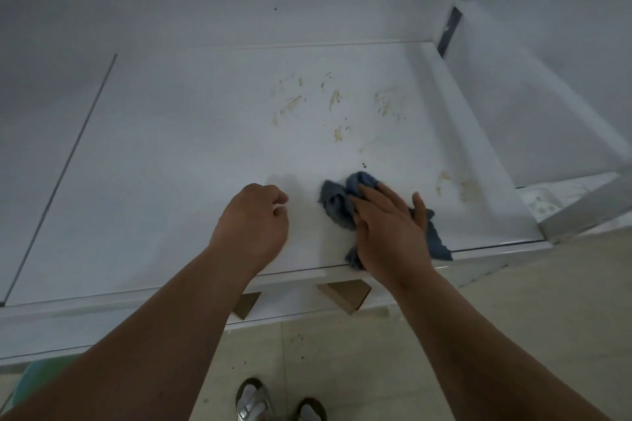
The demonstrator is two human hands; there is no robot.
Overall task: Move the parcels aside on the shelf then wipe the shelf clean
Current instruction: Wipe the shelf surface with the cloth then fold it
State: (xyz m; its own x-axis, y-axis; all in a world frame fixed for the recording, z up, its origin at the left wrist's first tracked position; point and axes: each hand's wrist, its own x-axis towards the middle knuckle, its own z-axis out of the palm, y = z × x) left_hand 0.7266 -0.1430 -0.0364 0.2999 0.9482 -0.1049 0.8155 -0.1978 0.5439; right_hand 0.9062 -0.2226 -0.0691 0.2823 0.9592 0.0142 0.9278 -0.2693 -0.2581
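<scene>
A white shelf [171, 154] fills the middle of the head view. Yellowish-brown smears [337, 102] and dark specks mark its right half. A crumpled blue-grey cloth [337, 203] lies near the shelf's front edge. My right hand [390, 229] presses flat on the cloth with straight fingers. To its left, my left hand [254, 219] rests on the shelf with fingers curled into a loose fist, holding nothing. Corners of two brown cardboard parcels [345, 294] show on the level below the shelf's front edge.
A white wall rises behind the shelf, and a dark upright post [451, 20] stands at the back right corner. A metal frame rail [581, 205] runs at the right. Below are a tiled floor [513, 301] and my sandalled feet [253, 403].
</scene>
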